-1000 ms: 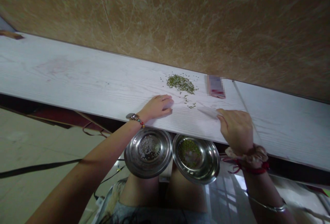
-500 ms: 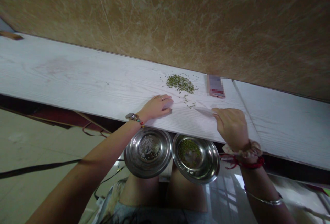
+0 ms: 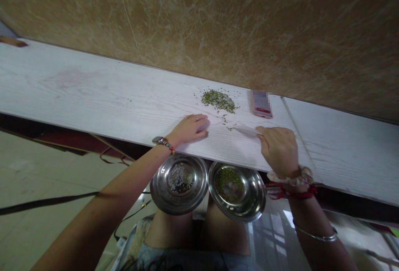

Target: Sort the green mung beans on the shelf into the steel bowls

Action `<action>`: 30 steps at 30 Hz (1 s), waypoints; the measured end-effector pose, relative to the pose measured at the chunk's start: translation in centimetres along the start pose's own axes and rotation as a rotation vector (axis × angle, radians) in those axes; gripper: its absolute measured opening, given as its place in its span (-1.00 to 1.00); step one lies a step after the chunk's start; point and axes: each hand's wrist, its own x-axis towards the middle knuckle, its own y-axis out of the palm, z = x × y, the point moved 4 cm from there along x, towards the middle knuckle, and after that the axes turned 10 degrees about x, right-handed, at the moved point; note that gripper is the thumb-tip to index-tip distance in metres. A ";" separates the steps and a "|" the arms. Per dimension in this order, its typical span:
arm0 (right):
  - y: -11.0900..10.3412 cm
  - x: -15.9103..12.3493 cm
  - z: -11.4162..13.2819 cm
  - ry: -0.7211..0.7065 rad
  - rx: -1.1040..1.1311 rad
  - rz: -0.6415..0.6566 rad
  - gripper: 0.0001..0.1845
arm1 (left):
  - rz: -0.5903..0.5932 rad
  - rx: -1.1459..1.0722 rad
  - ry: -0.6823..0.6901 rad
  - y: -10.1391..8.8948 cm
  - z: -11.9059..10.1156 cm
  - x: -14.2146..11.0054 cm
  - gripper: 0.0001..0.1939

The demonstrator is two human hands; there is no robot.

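My left hand (image 3: pixel 190 129) lies on the white wood-grain counter (image 3: pixel 131 100), palm down with its fingers stretched out and holding nothing. My right hand (image 3: pixel 279 148) pinches a thin, whitish, see-through sheet (image 3: pixel 247 130), perhaps a plastic card, low over the counter. The sheet's tip comes close to a few stray green beans (image 3: pixel 230 128). Behind them spreads a heap of small green beans (image 3: pixel 218 99) mixed with whitish grains. Below the counter edge, one steel bowl (image 3: pixel 158 194) contains white grains. Beside it, a second steel bowl (image 3: pixel 254 188) contains green beans.
A phone (image 3: pixel 261 104) lies by the wall, right of the beans. Both bowls rest over my thighs, against the counter's front edge. A brown marbled wall (image 3: pixel 199 25) rises along the back. A wooden piece (image 3: pixel 14 41) lies at the far left.
My right hand and the sheet have shifted slightly away from me, up the counter. My left hand, the bowls and the bean heap look unmoved.
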 end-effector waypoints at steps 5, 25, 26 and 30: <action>0.5 0.3 0.1 -0.014 0.012 0.017 -0.79 | 0.006 0.003 0.008 -0.2 -0.1 0.0 -0.64; 0.6 0.8 1.4 -0.050 0.058 0.017 -0.81 | 0.002 -0.004 0.013 -0.3 -0.1 -0.1 -0.64; 0.6 0.9 1.5 -0.052 0.067 0.017 -0.81 | 0.001 -0.001 0.015 -0.2 -0.1 -0.1 -0.64; 0.5 0.8 1.9 -0.068 0.122 0.003 -0.82 | 0.015 0.006 0.011 -0.3 -0.1 0.0 -0.61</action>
